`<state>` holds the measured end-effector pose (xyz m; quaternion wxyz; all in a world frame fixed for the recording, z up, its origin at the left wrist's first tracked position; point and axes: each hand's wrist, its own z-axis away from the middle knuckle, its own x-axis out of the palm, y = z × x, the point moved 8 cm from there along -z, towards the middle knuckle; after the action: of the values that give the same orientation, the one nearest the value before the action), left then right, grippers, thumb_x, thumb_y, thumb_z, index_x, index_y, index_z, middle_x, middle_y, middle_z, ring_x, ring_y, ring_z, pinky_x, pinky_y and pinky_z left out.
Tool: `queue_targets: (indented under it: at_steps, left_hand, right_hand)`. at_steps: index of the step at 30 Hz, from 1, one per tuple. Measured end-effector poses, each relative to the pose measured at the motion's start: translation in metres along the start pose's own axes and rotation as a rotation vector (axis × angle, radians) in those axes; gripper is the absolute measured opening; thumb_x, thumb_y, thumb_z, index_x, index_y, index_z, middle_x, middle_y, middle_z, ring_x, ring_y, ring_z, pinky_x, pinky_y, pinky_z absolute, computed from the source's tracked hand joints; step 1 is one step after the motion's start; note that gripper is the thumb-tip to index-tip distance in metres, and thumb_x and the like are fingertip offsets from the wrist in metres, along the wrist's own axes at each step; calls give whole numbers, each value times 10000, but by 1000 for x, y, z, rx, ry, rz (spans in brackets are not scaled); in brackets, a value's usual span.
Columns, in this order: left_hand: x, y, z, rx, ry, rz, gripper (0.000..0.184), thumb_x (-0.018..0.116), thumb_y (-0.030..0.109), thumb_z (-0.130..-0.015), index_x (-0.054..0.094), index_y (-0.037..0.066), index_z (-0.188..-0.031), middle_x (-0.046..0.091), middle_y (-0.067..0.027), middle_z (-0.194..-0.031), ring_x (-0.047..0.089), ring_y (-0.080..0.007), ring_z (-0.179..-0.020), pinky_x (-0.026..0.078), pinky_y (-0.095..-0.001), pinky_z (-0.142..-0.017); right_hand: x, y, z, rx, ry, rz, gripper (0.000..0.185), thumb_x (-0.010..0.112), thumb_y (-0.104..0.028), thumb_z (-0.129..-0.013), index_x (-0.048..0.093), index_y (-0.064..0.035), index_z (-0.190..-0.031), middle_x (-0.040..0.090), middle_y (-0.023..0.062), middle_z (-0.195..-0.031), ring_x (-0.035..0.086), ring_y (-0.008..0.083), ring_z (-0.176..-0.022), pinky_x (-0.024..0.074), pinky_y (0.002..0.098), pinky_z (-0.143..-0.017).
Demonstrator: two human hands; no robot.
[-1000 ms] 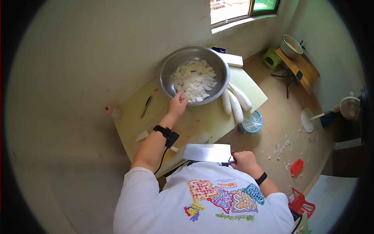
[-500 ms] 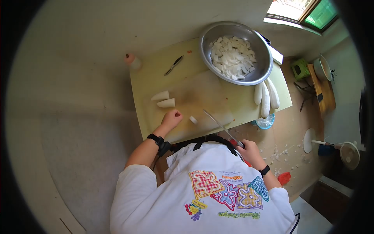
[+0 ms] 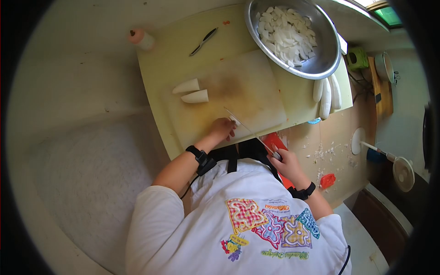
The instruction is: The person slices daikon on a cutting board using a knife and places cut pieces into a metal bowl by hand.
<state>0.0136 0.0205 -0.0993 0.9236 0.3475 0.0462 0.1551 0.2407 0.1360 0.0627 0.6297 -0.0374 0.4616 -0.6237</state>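
My left hand (image 3: 223,129) is at the near edge of the cutting board (image 3: 261,87), its curled fingers on a small white piece (image 3: 234,120). In my right hand (image 3: 286,162) is the handle of a knife (image 3: 250,130), its blade edge-on and reaching over the board beside that piece. Two larger peeled white chunks (image 3: 195,96) lie on the board's left part. Thin white slices (image 3: 286,34) fill the middle of a big metal bowl (image 3: 321,64) at the table's far right. Several whole peeled white vegetables (image 3: 326,98) lie below the bowl.
A peeler (image 3: 203,41) lies on the table (image 3: 183,34) beyond the board. A bottle with a pink cap (image 3: 142,39) stands at the far left corner. On the floor at right are white scraps, a red item (image 3: 327,181) and a fan (image 3: 403,174).
My left hand has gone from the bowl back to the small piece on the board. The knife, earlier held flat near my body, now points over the board. The view has shifted.
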Motion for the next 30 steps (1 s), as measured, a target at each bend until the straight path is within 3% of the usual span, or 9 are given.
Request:
queue_targets:
  at_steps: [7, 9, 12, 15, 30]
  left_hand:
    - [2, 11, 9, 84, 45, 91, 287, 530, 245, -971, 649, -5, -898, 659, -91, -694, 593, -169, -487, 484, -303, -457]
    - [1, 0, 2, 29, -3, 58, 288, 524, 228, -1014, 659, -24, -1050, 656, -81, -851, 639, -151, -620, 530, -290, -458]
    - [1, 4, 6, -4, -13, 58, 283, 534, 218, -1008, 661, -26, -1073, 656, -78, -854, 637, -154, -616, 539, -292, -464]
    - [2, 9, 9, 53, 41, 138, 276, 553, 242, -989, 657, -9, -939, 659, -81, -709, 603, -157, -506, 488, -286, -455]
    - [-1, 26, 22, -65, -6, 131, 263, 591, 218, -981, 672, -31, -1008, 657, -93, -757, 626, -157, -566, 511, -284, -457]
  right_hand:
    - [10, -5, -7, 8, -5, -45, 371, 739, -310, -871, 604, 11, -744, 556, 155, -579, 546, 310, -530, 447, 396, -539]
    - [9, -9, -7, 19, -7, -54, 366, 740, -306, -871, 606, 11, -746, 557, 154, -578, 542, 301, -522, 442, 391, -530]
    - [11, -8, -8, 28, -15, -59, 359, 741, -302, -870, 612, 12, -753, 558, 153, -578, 530, 286, -506, 433, 381, -515]
    - [10, -9, -8, 35, -27, -57, 357, 741, -303, -870, 617, 13, -759, 556, 150, -576, 517, 277, -497, 428, 378, -508]
    - [19, -1, -20, 98, -142, 8, 389, 701, -335, -917, 645, 23, -775, 599, 192, -611, 554, 317, -518, 450, 410, -535]
